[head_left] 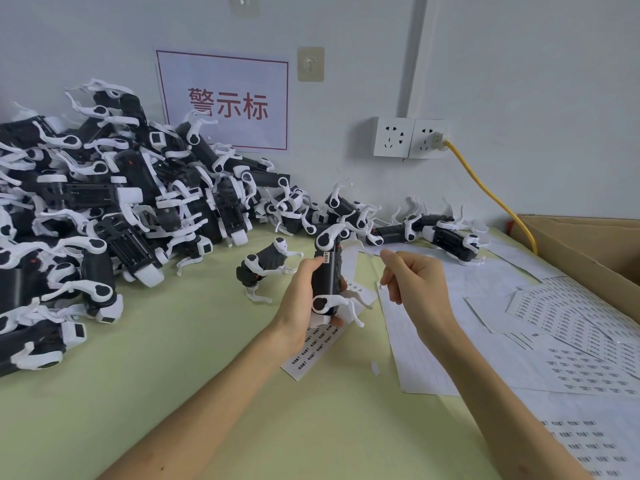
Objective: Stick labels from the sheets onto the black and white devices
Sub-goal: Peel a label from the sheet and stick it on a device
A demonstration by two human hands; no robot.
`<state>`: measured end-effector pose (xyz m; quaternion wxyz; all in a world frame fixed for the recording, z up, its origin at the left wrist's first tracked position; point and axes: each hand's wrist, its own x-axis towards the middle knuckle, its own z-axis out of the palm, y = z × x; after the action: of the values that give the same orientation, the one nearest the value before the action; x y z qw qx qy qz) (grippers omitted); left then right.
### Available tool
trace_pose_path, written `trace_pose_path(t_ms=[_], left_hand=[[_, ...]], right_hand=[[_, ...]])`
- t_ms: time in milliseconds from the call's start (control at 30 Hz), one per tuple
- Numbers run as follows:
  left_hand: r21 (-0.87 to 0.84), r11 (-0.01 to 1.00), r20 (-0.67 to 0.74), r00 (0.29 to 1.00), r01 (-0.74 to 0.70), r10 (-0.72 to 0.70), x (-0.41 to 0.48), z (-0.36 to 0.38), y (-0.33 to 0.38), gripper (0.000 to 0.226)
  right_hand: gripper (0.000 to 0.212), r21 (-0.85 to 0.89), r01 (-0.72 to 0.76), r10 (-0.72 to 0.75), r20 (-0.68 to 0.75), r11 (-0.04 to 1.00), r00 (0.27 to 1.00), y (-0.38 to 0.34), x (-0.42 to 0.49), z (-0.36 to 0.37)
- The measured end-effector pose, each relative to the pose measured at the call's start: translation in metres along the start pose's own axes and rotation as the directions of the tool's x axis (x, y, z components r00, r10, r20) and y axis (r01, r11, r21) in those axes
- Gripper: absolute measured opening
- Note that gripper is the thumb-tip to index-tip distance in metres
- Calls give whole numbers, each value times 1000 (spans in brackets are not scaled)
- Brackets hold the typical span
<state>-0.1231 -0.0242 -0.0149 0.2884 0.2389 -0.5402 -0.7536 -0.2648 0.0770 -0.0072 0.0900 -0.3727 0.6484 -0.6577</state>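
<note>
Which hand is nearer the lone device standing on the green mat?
Left. The left hand, gripping a second device, sits just right of the standing device; the right hand, pinching a label, is farther right, over the label sheets.

You face a plain pale wall (519,81) on the far side. Left of centre it carries a white sign (223,98) with a red border and red characters. A clear adhesive hook (310,64) sits just right of the sign, and another hook (244,2) is at the top edge. A grey conduit (414,53) drops to two white sockets (410,136). A yellow cable (491,197) is plugged into the right one and runs down behind a cardboard box (588,244) at far right. Your worktop (207,358) has a pale green cover. The light is soft and even.
</note>
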Motion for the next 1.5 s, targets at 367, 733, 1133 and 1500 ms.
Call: trace_pose_path(t_ms=[367,733,1133,1500], left_hand=[[78,994,31,997,73,-75,0,3,0,44],[-41,995,136,987,91,-85,6,-5,-3,42],[-54,997,199,979,49,-37,6,-4,-6,34],[-91,994,208,977,66,-46,6,-4,-5,31]], right_hand=[[50,-6,4,-3,16,1000,1000,-2,-2,0],[50,2,-10,10,11,1000,1000,-2,-2,0],[49,8,-17,17,5,1000,1000,-1,-1,-1],[50,12,-17,17,-1,1000,1000,-1,0,-2]])
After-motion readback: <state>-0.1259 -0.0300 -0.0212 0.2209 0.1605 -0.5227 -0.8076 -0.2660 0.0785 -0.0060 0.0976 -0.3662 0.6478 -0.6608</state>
